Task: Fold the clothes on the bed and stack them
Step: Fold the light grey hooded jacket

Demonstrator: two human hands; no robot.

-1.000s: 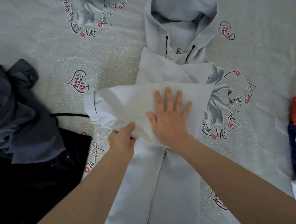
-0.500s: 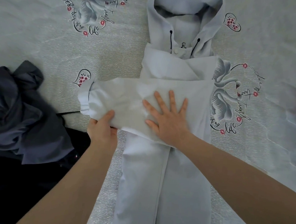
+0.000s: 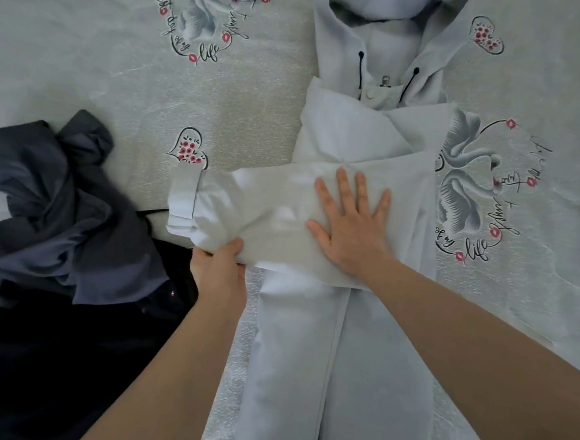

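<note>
Across the printed bedsheet [image 3: 86, 68], the right hand [image 3: 350, 224], fingers spread, pins the white jacket [image 3: 340, 360] at frame centre while the left hand [image 3: 220, 270] pinches its sleeve [image 3: 213, 211], likely due folding inward next.

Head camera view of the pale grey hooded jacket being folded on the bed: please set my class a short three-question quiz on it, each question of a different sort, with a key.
1. True or false: the right hand lies flat, fingers spread, on the sleeve folded across the pale grey hooded jacket.
2. What does the left hand grip?
A. the jacket's hood
B. the lower edge of the folded sleeve
C. the crumpled dark grey garment
3. Fill in: the sleeve's cuff points toward the person's ____ side.

Key: 1 true; 2 B; 3 left.
</note>
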